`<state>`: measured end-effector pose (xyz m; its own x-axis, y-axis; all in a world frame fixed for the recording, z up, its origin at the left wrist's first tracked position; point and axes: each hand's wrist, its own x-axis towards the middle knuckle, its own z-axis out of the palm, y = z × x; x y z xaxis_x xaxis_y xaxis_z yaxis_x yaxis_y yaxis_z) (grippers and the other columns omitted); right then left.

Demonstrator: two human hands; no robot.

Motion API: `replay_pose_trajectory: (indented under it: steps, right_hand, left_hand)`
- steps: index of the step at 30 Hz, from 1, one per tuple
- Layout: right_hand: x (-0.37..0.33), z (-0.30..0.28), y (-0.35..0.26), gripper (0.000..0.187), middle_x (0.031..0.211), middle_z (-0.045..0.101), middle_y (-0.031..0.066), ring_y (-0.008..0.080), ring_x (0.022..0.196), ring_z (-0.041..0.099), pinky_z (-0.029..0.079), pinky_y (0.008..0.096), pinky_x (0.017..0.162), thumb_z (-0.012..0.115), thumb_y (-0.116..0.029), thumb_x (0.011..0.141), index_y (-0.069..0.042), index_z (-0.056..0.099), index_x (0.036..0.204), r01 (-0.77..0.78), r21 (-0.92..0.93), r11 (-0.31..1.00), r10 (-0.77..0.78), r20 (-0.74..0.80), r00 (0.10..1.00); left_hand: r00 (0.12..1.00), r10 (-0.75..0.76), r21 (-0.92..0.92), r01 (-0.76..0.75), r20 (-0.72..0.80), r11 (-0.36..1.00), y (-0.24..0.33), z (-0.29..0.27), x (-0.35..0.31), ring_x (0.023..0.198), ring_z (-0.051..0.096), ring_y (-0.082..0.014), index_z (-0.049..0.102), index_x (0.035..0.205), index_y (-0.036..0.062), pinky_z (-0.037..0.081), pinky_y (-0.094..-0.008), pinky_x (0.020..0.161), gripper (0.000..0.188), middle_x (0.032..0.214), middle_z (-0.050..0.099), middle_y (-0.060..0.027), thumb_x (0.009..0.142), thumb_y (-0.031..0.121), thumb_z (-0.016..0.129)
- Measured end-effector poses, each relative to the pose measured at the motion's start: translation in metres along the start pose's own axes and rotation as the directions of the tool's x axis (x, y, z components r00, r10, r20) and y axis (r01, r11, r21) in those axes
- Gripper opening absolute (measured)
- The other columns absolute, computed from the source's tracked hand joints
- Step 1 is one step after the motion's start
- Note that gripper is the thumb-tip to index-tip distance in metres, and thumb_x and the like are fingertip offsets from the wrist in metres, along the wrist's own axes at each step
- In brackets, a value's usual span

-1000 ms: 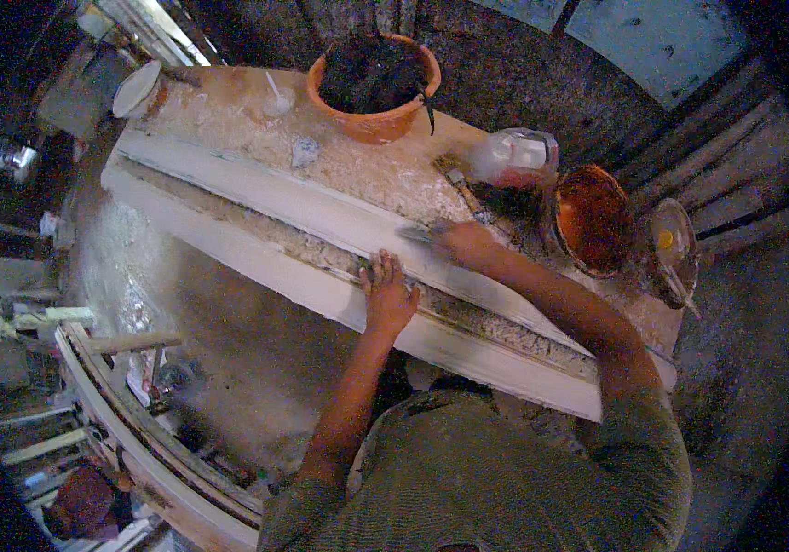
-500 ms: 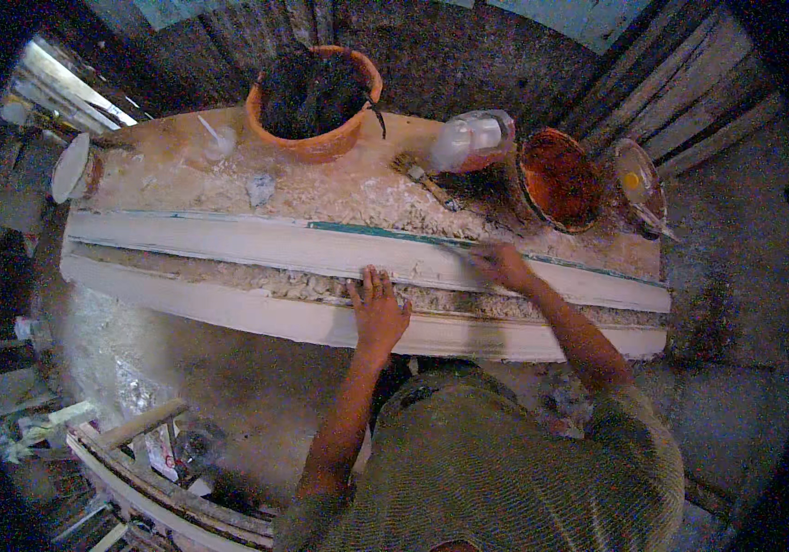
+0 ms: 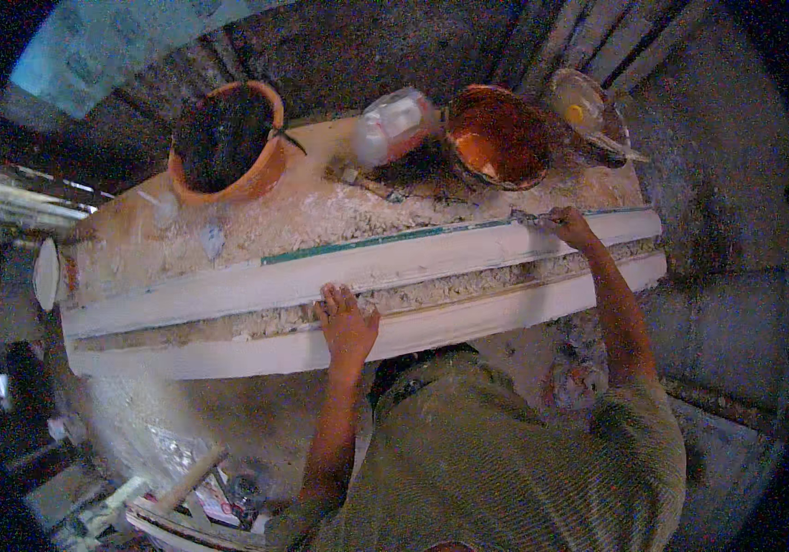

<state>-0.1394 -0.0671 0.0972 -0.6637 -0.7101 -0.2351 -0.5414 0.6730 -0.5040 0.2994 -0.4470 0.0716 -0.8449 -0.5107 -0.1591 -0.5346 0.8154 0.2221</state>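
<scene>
Two long white moulded strips lie side by side across the worktable. Along the outer side of the far strip (image 3: 403, 255) runs a green edge (image 3: 357, 247). My left hand (image 3: 348, 327) rests with fingers spread over the crumb-filled gap, its fingertips on the far strip's inner edge. Toward the right end, my right hand (image 3: 571, 226) is closed on a small thin tool (image 3: 527, 218), whose tip touches the green edge; its exact kind is too small to tell. The near strip (image 3: 440, 324) passes under my left wrist.
Behind the strips stand an orange tub (image 3: 276, 170) of dark material, a clear plastic jug (image 3: 394, 127), a rust-stained bucket (image 3: 495, 138) and a bowl (image 3: 587, 106). A brush (image 3: 371, 184) lies among crumbs on the tabletop (image 3: 321, 202). A white round-topped container (image 3: 46, 274) is at the left.
My right hand has moved right along the far strip's green edge with the thin tool. My left hand stays on the strips, slightly farther left. The whole view has turned.
</scene>
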Motion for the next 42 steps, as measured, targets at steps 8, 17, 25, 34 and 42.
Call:
replay_pose_trajectory:
  steps: [8,17,25,34,42]
  right_hand:
    - [0.076,0.175,-0.194,0.033,0.101,0.072,0.0217,0.0418,0.098,0.07,0.056,0.0526,0.086,0.073,-0.037,0.087,-0.006,0.075,0.099,-0.139,-0.112,0.984,0.139,-0.009,0.99]
    - [0.032,0.046,0.004,0.046,0.112,0.072,0.0162,0.0368,0.109,0.066,0.053,0.0464,0.096,0.078,-0.047,0.086,-0.009,0.076,0.111,0.003,-0.082,0.997,0.001,0.047,0.999]
    - [0.044,0.045,-0.029,0.03,0.105,0.076,0.0173,0.0335,0.098,0.071,0.056,0.0445,0.09,0.077,-0.03,0.087,-0.009,0.079,0.108,0.083,0.201,0.976,-0.117,0.166,0.979]
    - [0.078,0.183,-0.33,0.035,0.111,0.067,0.0122,0.0322,0.08,0.071,0.059,0.0492,0.066,0.066,-0.02,0.087,-0.02,0.072,0.122,0.67,-0.363,0.648,-0.724,-0.018,0.69]
    - [0.144,0.243,-0.489,0.027,0.108,0.066,0.0157,0.0357,0.084,0.072,0.061,0.0488,0.068,0.061,-0.014,0.088,-0.008,0.066,0.113,0.759,-0.269,0.593,-0.675,0.35,0.65]
  left_hand:
    - [0.992,-0.005,0.113,-0.01,0.127,0.993,0.003,-0.008,0.004,0.154,0.024,-0.0423,0.041,0.15,-0.0096,0.014,-0.0624,0.123,0.089,0.158,0.037,-0.0329,0.092,0.052,0.065]
    - [0.994,-0.046,0.0,0.046,0.095,0.999,-0.008,-0.005,0.0,0.157,0.021,-0.0378,0.041,0.154,-0.0011,0.013,-0.0658,0.122,0.085,0.164,0.033,-0.0245,0.092,0.05,0.066]
    - [0.993,-0.067,-0.031,0.07,0.1,0.997,-0.011,0.009,-0.004,0.157,0.017,-0.042,0.038,0.156,-0.0013,0.012,-0.0654,0.123,0.086,0.164,0.029,-0.0269,0.091,0.047,0.069]
    - [0.982,-0.186,-0.116,0.181,-0.033,0.977,-0.061,-0.03,-0.009,0.156,0.013,-0.0457,0.025,0.159,-0.0063,0.014,-0.0604,0.124,0.092,0.168,0.018,-0.0283,0.095,0.045,0.067]
    - [0.916,-0.377,-0.246,0.338,-0.133,0.908,-0.196,-0.038,-0.024,0.156,0.016,-0.0449,0.025,0.158,-0.0076,0.015,-0.058,0.125,0.094,0.166,0.021,-0.0294,0.092,0.044,0.069]
